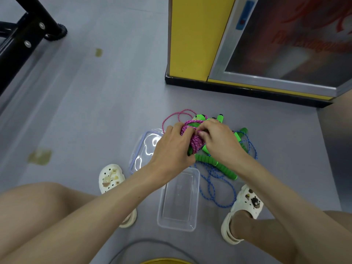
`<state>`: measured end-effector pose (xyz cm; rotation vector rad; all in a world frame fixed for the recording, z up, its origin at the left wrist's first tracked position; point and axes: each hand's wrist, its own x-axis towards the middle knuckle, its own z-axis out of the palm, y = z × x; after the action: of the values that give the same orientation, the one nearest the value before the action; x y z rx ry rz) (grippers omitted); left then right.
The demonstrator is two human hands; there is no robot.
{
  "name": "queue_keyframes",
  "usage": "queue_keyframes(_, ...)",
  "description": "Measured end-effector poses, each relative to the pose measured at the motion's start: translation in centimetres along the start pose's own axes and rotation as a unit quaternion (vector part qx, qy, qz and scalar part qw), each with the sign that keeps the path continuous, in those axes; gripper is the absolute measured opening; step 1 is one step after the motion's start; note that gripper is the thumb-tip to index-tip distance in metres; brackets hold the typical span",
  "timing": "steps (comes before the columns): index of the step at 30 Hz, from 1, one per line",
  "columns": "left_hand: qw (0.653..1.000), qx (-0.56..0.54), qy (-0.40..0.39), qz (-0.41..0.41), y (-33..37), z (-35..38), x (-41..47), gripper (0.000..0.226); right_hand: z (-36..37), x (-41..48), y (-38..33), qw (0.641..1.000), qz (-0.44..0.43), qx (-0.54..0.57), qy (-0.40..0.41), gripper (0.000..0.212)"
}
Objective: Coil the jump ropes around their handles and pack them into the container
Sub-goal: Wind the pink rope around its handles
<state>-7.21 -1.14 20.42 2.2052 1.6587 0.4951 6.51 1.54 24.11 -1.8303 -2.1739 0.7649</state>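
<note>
We see the pink jump rope (193, 142) held just beyond the far end of the clear container (178, 208), most of it wound into a tight bundle around its green handles (190, 151). A few loose pink loops (179, 115) trail away from the bundle, farther from the container. The left hand (171, 147) wraps its curled fingers around the bundle from the left. The right hand (219, 141) comes in from the right and pinches a strand of the pink rope between thumb and fingertips at the top of the bundle.

The blue jump rope (215, 185) lies uncoiled on the floor (95, 111) along the container's right side, touching or nearly touching its wall. Its green foam handles (217, 165) lie beyond the container's far right corner, partly under the right wrist. More green handles (241, 133) show behind the right hand.

The container stands open on the floor with nothing in it. Its lid (142, 149) lies flat beyond the container's far left corner, partly hidden by the left forearm. One white clog (111, 178) sits left of the container and another (245, 206) to its right. A yellow cabinet (192, 39) stands well beyond the container, and a black metal frame (22, 35) is far off to its left.
</note>
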Motion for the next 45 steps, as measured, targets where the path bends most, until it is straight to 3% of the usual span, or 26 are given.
queue_keyframes(8, 0.999, 0.011, 0.040, 0.029, 0.1, 0.4, 0.4, 0.041, 0.4, -0.6, -0.5, 0.990, -0.006, 0.063, 0.125, 0.017)
queue_keyframes(15, 0.996, 0.015, 0.075, 0.042, 0.1, 0.6, 0.3, 0.038, 1.0, -0.8, -0.2, 0.984, -0.064, 0.063, 0.151, 0.008)
queue_keyframes(18, 0.996, -0.003, 0.083, 0.036, 0.2, 0.3, 0.3, 0.042, 1.0, -1.1, -0.3, 0.986, -0.109, -0.014, 0.123, 0.022)
queue_keyframes(21, 0.995, 0.002, 0.093, 0.027, 0.1, 0.2, 0.4, 0.044, 1.7, -1.4, -0.6, 0.989, -0.096, -0.074, 0.087, 0.023)
queue_keyframes(26, 0.992, 0.029, 0.116, 0.035, 0.1, 0.2, 0.6, 0.045, 1.7, -1.2, -0.6, 0.993, -0.071, -0.025, 0.092, 0.020)
queue_keyframes(35, 0.991, 0.067, 0.098, 0.054, -0.1, 0.4, 0.1, 0.081, 1.2, -0.6, -0.3, 0.999, -0.022, 0.013, 0.034, 0.006)
queue_keyframes(45, 0.995, 0.023, 0.070, 0.060, 0.2, 0.7, -0.3, 0.048, 1.0, -0.9, 0.4, 0.991, -0.093, -0.085, 0.031, 0.020)
